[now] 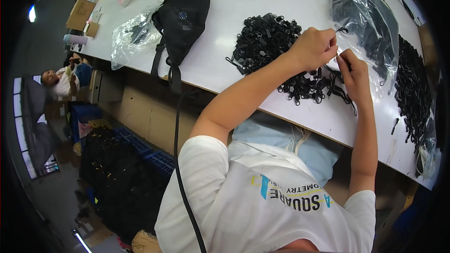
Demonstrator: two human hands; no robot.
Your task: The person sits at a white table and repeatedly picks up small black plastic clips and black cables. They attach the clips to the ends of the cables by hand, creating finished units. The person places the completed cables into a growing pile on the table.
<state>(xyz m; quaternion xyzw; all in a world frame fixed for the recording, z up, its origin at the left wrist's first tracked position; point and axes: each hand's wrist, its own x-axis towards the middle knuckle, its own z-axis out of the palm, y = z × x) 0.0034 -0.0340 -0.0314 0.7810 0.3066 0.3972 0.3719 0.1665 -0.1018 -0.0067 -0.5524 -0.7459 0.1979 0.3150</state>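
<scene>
My left hand (315, 47) is closed in a pinch over the table, its thumb and finger pressed together. A small black looped piece (343, 30) shows just past its knuckles; whether it is held or lies behind, I cannot tell. Close by on the right, my right hand (354, 72) also pinches, fingertips nearly meeting the left ones. What sits between the fingers is too small to make out. Under my left wrist spreads a heap of black zipper sliders (262, 42). Nearer the table edge, black cord pulls and sliders (304, 86) lie in a looser pile below both hands.
Left on the white table (220, 61) are a black bag (185, 18) with straps and a clear plastic bag (133, 35). On the right stand a large plastic bag of black parts (365, 18) and another black heap (412, 89). A person (65, 79) sits far left.
</scene>
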